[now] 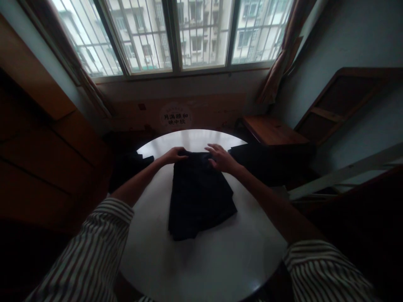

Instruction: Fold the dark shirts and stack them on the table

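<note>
A dark garment that looks like folded shorts (201, 193) lies flat on a round white table (147, 239). Its narrower edge is at the far side, and the wider, uneven hem is nearer to me. My left hand (175, 155) is closed on the far left corner, with thumb and fingers pinching the cloth. Over the far right corner is my right hand (222, 158), its fingers apart and partly stretched out. The fingertips are at or just above the fabric; contact is hard to make out in the dim light.
Dark cloth piles lie at the table's left edge (130, 165) and right edge (258, 161). Behind on the right stands a wooden table or stool (275, 130). A barred window (201, 33) with curtains (278, 63) is ahead, and wooden cabinets (40, 167) line the left.
</note>
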`<state>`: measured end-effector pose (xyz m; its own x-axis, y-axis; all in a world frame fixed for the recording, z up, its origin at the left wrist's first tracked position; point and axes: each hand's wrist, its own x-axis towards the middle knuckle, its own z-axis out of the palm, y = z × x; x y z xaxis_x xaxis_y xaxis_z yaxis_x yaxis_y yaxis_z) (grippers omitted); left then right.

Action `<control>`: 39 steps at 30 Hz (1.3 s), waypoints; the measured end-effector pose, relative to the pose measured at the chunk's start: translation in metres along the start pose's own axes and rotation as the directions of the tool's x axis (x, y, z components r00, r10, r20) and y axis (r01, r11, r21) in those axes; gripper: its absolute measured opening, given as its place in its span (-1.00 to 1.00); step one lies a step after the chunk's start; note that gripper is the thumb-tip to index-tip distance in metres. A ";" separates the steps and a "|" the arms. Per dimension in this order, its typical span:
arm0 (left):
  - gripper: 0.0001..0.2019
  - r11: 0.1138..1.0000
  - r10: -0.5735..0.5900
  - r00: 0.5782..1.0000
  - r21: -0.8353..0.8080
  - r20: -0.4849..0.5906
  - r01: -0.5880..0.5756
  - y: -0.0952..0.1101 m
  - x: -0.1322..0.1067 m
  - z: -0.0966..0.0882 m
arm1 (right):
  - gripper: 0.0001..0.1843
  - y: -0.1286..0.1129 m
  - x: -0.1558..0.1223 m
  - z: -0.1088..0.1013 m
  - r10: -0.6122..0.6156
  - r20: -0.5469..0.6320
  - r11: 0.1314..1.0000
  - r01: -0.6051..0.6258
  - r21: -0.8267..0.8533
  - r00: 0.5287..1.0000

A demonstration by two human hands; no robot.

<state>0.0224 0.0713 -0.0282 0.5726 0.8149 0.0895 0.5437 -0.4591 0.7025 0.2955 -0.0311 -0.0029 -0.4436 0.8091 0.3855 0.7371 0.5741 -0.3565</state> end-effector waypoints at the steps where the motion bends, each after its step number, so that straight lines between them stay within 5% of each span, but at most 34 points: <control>1: -0.60 0.998 0.066 0.998 -0.001 -0.009 -0.066 0.008 -0.006 -0.001 | -0.36 0.013 0.009 -0.004 0.026 0.015 1.000 -0.026 0.003 1.000; 3: -0.62 0.986 0.165 0.986 0.017 -0.028 -0.165 0.023 -0.020 -0.004 | -0.38 0.028 0.018 -0.010 0.055 0.102 0.998 -0.057 0.016 0.993; 7: -0.66 0.963 0.267 0.962 0.042 -0.046 -0.266 0.039 -0.052 -0.008 | -0.80 0.032 0.012 -0.016 0.001 0.128 0.999 -0.007 0.049 0.992; 11: -0.81 0.945 0.327 0.941 0.032 -0.089 -0.325 0.045 -0.075 -0.010 | -0.63 0.033 0.000 -0.020 -0.159 0.018 0.979 0.156 0.128 0.987; 14: -0.86 0.915 0.403 0.908 0.083 -0.113 -0.395 0.052 -0.086 -0.011 | -0.57 0.037 -0.004 -0.024 -0.131 0.104 0.990 0.124 0.070 0.986; 17: -0.87 0.825 0.547 0.826 0.255 -0.136 -0.504 0.060 -0.106 -0.010 | -0.77 0.028 -0.019 -0.034 -0.144 0.133 0.988 0.150 -0.035 0.981; 20: -0.80 0.642 0.695 0.714 0.528 -0.091 -0.557 0.067 -0.145 -0.002 | -0.68 0.005 -0.056 -0.044 -0.292 0.053 0.949 0.296 -0.104 0.955; 23: -0.75 0.458 0.763 0.645 0.672 0.037 -0.581 0.075 -0.190 0.017 | -0.56 -0.019 -0.107 -0.042 -0.452 0.061 0.877 0.456 -0.154 0.890; 26: -0.71 0.404 0.760 0.633 0.656 0.147 -0.637 0.085 -0.225 0.038 | -0.50 -0.030 -0.151 -0.027 -0.545 0.115 0.815 0.557 -0.162 0.831; 30: -0.68 0.433 0.749 0.641 0.612 0.164 -0.662 0.099 -0.245 0.058 | -0.43 -0.026 -0.183 -0.008 -0.547 0.135 0.814 0.563 -0.145 0.826; 39: -0.68 0.563 0.719 0.690 0.508 0.089 -0.652 0.118 -0.246 0.083 | -0.37 -0.017 -0.188 -0.016 -0.488 0.109 0.857 0.499 -0.128 0.866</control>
<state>-0.0033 -0.2125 -0.0264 0.8401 0.2005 0.5039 0.2442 -0.9695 -0.0213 0.3742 -0.1945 -0.0558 -0.7993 0.4341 0.4155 0.4757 0.8796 -0.0041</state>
